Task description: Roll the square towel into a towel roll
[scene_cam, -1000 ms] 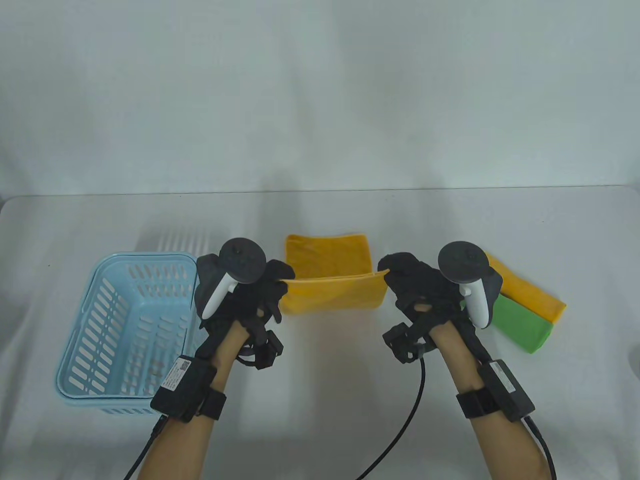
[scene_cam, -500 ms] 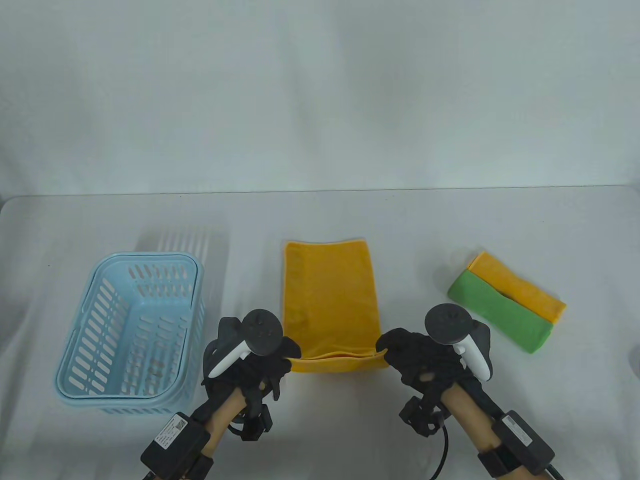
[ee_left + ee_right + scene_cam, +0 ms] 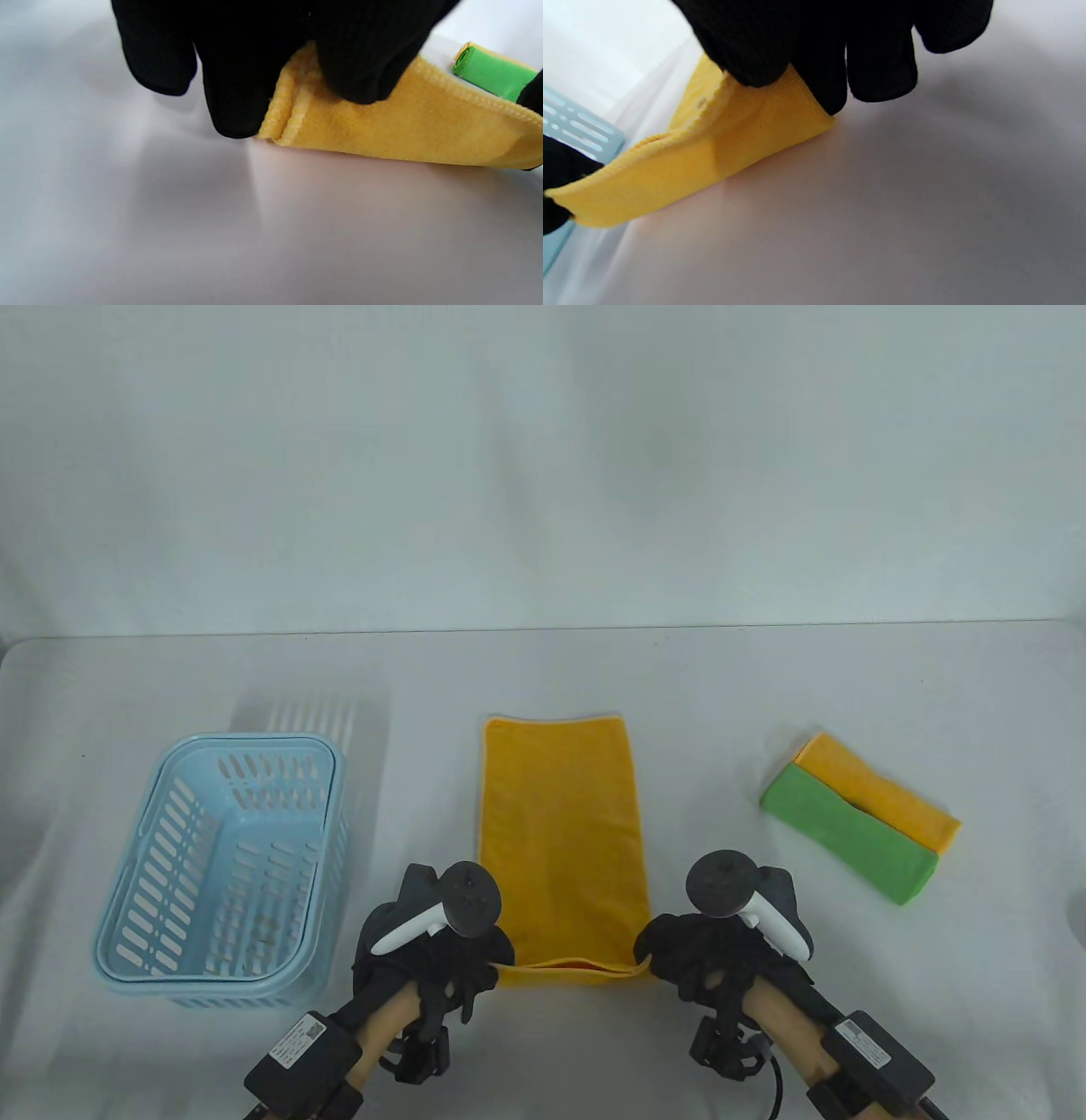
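Note:
A yellow towel point(image 3: 560, 831), folded double into a long strip, lies on the white table, stretching away from me. My left hand point(image 3: 475, 963) pinches its near left corner; the left wrist view shows the fingers point(image 3: 356, 63) on the doubled edge of the towel point(image 3: 382, 127). My right hand point(image 3: 657, 954) pinches the near right corner, and in the right wrist view the fingers point(image 3: 755, 51) grip the towel point(image 3: 734, 131). The near edge is held slightly raised off the table.
A light blue slotted basket point(image 3: 170, 976) stands at the left, close to my left hand. A green towel roll point(image 3: 848, 836) and a yellow one point(image 3: 891, 797) lie side by side at the right.
Both hands have pulled the towel's near edge toward me, from the middle of the table to near the front. The towel has gone from a hanging fold to a long flat strip.

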A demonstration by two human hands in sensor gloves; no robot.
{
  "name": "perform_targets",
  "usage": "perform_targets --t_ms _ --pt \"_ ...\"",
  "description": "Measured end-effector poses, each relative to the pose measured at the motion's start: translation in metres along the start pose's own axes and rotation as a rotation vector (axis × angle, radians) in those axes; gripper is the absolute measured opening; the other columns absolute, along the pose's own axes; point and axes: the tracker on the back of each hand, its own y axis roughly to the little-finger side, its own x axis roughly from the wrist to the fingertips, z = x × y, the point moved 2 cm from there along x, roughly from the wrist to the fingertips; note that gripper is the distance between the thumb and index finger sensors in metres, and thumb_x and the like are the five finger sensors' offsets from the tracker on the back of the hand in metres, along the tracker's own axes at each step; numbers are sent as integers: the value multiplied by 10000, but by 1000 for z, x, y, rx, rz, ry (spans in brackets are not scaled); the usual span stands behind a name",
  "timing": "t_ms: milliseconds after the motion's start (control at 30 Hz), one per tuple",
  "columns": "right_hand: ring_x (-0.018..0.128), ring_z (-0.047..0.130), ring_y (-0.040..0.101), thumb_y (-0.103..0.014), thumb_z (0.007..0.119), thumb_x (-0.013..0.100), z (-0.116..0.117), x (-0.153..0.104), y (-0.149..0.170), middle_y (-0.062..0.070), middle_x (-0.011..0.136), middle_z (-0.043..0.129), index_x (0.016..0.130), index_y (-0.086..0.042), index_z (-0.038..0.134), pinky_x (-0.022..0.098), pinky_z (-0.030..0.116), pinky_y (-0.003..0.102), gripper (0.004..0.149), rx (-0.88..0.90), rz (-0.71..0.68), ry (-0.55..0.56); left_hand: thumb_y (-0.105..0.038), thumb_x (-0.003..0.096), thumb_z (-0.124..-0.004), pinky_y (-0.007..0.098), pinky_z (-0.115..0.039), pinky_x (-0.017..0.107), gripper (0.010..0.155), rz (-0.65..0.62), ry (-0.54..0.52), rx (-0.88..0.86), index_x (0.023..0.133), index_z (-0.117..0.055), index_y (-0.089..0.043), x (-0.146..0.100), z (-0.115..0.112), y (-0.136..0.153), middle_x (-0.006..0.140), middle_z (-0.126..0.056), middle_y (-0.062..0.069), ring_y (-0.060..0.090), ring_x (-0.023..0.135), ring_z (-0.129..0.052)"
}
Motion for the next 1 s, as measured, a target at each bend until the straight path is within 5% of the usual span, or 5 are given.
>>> perform_targets --t_ms 333,567,1000 --pt "797 837 289 -321 865 340 3 0 3 -37 835 855 747 -308 795 643 647 557 414 -18 25 -32 -342 369 -869 535 -721 659 453 47 36 53 815 -792 -319 6 -5 6 861 -877 -50 247 779 -945" --pt "702 866 273 -400 824 351 -2 10 14 -38 786 868 763 -312 769 592 687 517 426 93 131 66 -403 388 -826 522 -734 644 461 136 -11 -64 836 -809 -298 13 1 21 827 -905 -38 243 707 -973" --pt "441 908 190 -446 824 334 1 24 12 -55 554 919 743 -305 779 426 761 460 434 -36 245 280 -495 359 -827 492 -742 639 511 328 -244 105 837 -778 -323 24 6 22 789 -885 -65 187 635 -961"
